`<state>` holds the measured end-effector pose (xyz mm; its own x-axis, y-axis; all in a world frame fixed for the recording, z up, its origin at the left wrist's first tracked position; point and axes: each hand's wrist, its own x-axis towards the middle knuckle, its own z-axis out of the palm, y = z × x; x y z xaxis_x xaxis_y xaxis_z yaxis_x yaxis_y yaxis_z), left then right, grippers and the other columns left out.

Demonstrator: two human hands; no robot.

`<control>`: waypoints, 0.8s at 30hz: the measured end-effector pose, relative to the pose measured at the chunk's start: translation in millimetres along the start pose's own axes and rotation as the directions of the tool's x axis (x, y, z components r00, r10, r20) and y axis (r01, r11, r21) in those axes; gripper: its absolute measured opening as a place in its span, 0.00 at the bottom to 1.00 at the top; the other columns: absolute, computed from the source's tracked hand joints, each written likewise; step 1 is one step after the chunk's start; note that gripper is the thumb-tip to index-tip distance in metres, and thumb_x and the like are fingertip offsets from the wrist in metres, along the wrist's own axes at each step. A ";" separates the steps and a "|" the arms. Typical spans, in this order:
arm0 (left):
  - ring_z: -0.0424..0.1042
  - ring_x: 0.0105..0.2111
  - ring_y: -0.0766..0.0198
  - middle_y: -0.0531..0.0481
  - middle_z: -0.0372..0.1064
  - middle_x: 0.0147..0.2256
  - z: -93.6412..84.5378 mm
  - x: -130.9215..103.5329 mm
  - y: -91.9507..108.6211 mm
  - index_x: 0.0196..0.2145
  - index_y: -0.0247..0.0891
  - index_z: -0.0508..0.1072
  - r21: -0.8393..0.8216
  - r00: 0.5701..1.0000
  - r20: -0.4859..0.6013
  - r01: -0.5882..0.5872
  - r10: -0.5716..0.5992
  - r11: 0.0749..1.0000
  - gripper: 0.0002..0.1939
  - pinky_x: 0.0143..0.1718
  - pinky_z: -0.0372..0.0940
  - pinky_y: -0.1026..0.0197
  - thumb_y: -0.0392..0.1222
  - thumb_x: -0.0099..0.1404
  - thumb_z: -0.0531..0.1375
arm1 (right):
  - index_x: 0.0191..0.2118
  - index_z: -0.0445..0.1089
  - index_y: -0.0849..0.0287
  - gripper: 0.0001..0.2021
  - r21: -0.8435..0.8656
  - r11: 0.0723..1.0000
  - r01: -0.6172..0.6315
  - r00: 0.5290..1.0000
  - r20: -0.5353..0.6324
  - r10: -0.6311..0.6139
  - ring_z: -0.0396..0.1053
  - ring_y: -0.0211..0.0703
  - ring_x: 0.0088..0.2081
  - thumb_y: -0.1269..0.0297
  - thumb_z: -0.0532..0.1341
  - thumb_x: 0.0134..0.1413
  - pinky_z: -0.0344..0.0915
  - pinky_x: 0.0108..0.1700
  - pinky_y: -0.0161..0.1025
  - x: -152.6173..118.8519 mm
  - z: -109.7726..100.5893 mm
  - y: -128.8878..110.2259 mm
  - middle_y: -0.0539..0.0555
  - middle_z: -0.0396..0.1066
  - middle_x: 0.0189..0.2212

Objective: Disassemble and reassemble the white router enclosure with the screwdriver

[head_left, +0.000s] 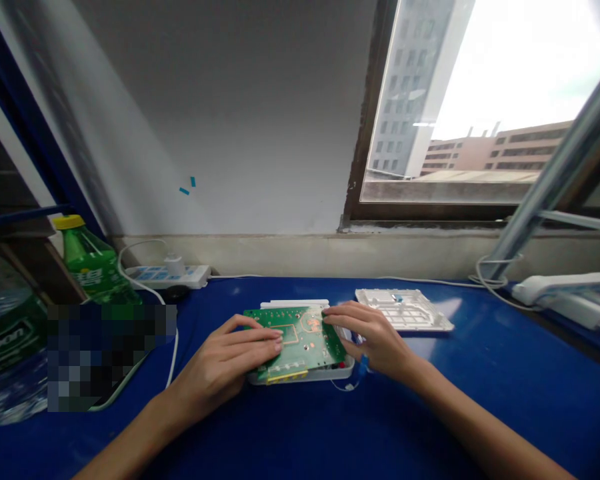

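A green circuit board (300,343) lies slightly askew over a white plastic housing (325,375), in front of me on the blue table. My left hand (230,353) rests on the board's left part, its fingers reaching over the surface. At the right edge, my right hand (373,333) has its fingertips on top of the board and its thumb beside it, closed on that edge. A yellow part (287,378) runs along the board's near edge. Thin wires and a blue piece (363,365) hang out beside the right hand.
A white plastic cover (405,309) lies behind my right hand. Power strips stand at the back left (195,276) and far right (565,290), with white cables. A green bottle (97,263) and a large clear bottle (10,347) stand at the left.
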<state>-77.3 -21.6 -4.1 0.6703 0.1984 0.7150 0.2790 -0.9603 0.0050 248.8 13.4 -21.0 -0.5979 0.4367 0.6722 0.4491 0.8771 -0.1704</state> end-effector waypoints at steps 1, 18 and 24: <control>0.77 0.52 0.56 0.43 0.79 0.50 0.4 -0.7 -0.7 0.61 0.40 0.68 -0.027 0.999 -0.008 0.032 -0.032 0.999 0.27 0.55 0.69 0.50 0.22 0.69 0.52 | 0.51 0.75 0.55 0.17 0.015 1.000 -0.002 1.000 -0.007 0.003 0.76 0.49 0.47 0.76 0.60 0.58 0.74 0.45 0.47 0.6 -0.5 -0.8 0.58 0.78 0.48; 0.80 0.41 0.54 0.44 0.80 0.42 14.7 21.4 -9.5 0.52 0.37 0.72 -0.711 0.337 0.204 0.696 -0.919 0.097 0.28 0.42 0.74 0.59 0.47 0.57 0.73 | 0.62 0.61 0.54 0.29 0.415 0.709 -0.570 0.807 0.120 0.579 0.66 0.41 0.28 0.60 0.66 0.57 0.62 0.36 0.41 12.8 13.1 -15.2 0.42 0.69 0.22; 0.81 0.38 0.55 0.43 0.80 0.39 12.2 21.1 -6.0 0.52 0.35 0.72 -0.754 0.280 0.306 0.655 -0.910 -0.052 0.29 0.39 0.75 0.59 0.47 0.57 0.73 | 0.60 0.64 0.52 0.25 0.353 0.720 -0.598 0.797 0.171 0.579 0.68 0.43 0.31 0.56 0.65 0.59 0.61 0.38 0.43 14.1 9.5 -15.7 0.45 0.73 0.25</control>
<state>-56.4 -9.2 2.4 0.1440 0.9894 -0.0180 -0.0940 0.0318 0.9951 227.1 7.7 -15.7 -0.3300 0.8901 0.3145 0.4464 0.4406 -0.7788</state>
